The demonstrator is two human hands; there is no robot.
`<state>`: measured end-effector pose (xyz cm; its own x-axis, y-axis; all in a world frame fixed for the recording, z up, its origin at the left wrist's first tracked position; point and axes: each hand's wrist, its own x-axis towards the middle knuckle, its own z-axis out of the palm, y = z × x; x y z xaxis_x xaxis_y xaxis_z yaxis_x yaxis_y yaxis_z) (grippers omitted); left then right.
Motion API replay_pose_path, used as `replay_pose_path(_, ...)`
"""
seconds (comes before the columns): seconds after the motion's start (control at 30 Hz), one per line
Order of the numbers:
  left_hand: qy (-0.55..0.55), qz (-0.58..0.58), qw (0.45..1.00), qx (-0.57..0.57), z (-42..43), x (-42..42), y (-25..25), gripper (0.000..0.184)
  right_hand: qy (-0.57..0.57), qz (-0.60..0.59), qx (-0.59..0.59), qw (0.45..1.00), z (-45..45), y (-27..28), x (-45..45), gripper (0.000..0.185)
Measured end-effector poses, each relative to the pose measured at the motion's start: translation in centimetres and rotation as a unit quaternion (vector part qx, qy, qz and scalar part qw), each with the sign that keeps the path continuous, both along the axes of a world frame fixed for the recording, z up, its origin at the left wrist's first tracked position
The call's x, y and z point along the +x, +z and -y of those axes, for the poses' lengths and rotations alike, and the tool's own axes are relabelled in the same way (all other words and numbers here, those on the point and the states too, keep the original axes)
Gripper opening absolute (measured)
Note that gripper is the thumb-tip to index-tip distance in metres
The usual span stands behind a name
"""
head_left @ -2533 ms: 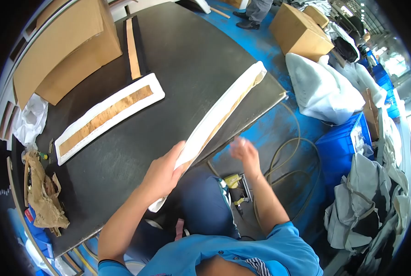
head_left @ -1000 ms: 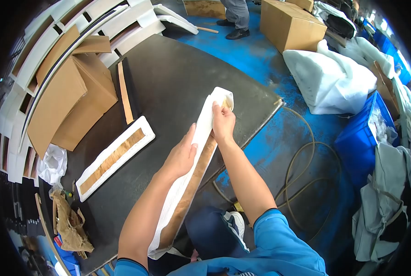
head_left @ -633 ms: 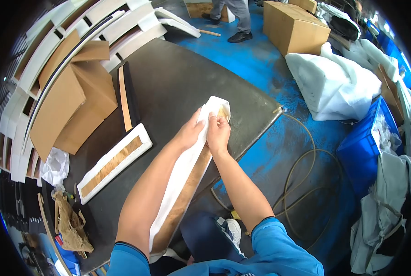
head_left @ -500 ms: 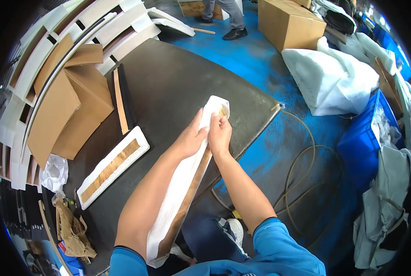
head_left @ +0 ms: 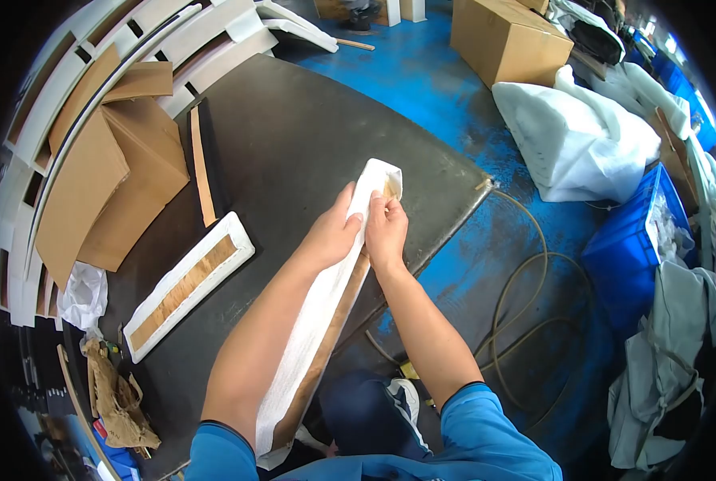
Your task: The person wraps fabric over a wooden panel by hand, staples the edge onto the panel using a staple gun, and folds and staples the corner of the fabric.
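A long wooden strip wrapped in white padding (head_left: 314, 341) lies at a slant across the near edge of the dark table (head_left: 318, 120), its bare wood showing along the right side. My left hand (head_left: 334, 230) is closed round the padding's left side near the far end. Just right of it, my right hand (head_left: 386, 228) pinches the padding's edge beside the folded end; the fingertips partly hide the fold. Left of my arms lies a second padded wooden strip (head_left: 189, 284), shorter and wood side up, touching neither hand.
A black strip with a light band (head_left: 201, 164) and an open cardboard box (head_left: 129, 176) are at the table's left. Torn brown paper (head_left: 117, 401) lies nearer. To the right are a hose (head_left: 498, 313), a blue crate (head_left: 638, 248) and a white bundle (head_left: 574, 136). A person's shoe shows at the top.
My right hand, free and blurred at first, has come onto the padding near the far end. My left hand has moved up the strip. The standing person has moved left, mostly out of view.
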<state>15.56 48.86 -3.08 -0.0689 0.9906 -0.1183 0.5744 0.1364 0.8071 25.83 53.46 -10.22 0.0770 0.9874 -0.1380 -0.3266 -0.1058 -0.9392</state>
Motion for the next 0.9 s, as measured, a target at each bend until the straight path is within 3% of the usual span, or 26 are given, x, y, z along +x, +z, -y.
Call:
replay_pose_path(0.1, 0.009, -0.041, 0.999, -0.009, -0.9, 0.3, 1.0, 0.065, -0.014, 0.033, 0.016, 0.999, -0.2, -0.4, -0.2, 0.033)
replay_pose_path(0.27, 0.014, -0.077, 0.997, -0.024, -1.3, 0.9, 1.7, 0.064, 0.021, -0.012, -0.020, 1.000, -0.2, 0.4, 0.3, 0.028)
replay_pose_path(0.43, -0.028, -0.188, 0.980, 0.063, -0.7, 1.5, 2.0, 0.060, 0.101, -0.069, -0.083, 0.989, 1.8, 2.4, 3.9, 0.020)
replay_pose_path(0.5, -0.042, -0.224, 0.973, 0.047, -0.9, 1.4, 1.9, 0.055, 0.088, -0.070, 0.003, 0.994, 5.2, 0.8, 7.3, 0.014)
replay_pose_path(0.57, -0.053, -0.260, 0.964, 0.026, -0.8, 1.3, 1.7, 0.050, 0.117, 0.149, 0.065, 0.980, 10.3, -5.5, 12.7, 0.011)
replay_pose_path(0.6, -0.044, -0.254, 0.966, 0.032, -0.7, 1.4, 1.8, 0.047, 0.127, 0.322, 0.115, 0.931, 13.7, -8.6, 15.7, 0.012)
replay_pose_path(0.67, -0.035, -0.246, 0.968, 0.035, -0.6, 1.5, 1.7, 0.044, 0.142, 0.439, 0.162, 0.872, 21.7, -11.9, 20.6, 0.034)
replay_pose_path(0.7, -0.032, -0.231, 0.972, 0.024, -0.7, 1.4, 1.8, 0.044, 0.207, 0.493, 0.150, 0.832, 26.5, -16.0, 23.7, 0.056)
replay_pose_path(0.77, -0.029, -0.217, 0.976, 0.008, -0.7, 1.3, 1.7, 0.045, 0.303, 0.598, 0.033, 0.741, 33.7, -17.4, 26.8, 0.078)
replay_pose_path(0.8, -0.030, -0.217, 0.976, 0.013, -0.7, 1.3, 1.6, 0.045, 0.303, 0.597, 0.032, 0.742, 34.5, -18.1, 26.9, 0.078)
replay_pose_path(0.87, -0.024, -0.216, 0.976, 0.021, -1.0, 1.3, 1.7, 0.045, 0.315, 0.672, 0.066, 0.667, 34.7, -19.8, 27.3, 0.096)
replay_pose_path(0.9, -0.027, -0.223, 0.974, 0.022, -1.0, 1.3, 1.7, 0.045, 0.319, 0.673, 0.070, 0.664, 33.4, -19.7, 27.1, 0.096)
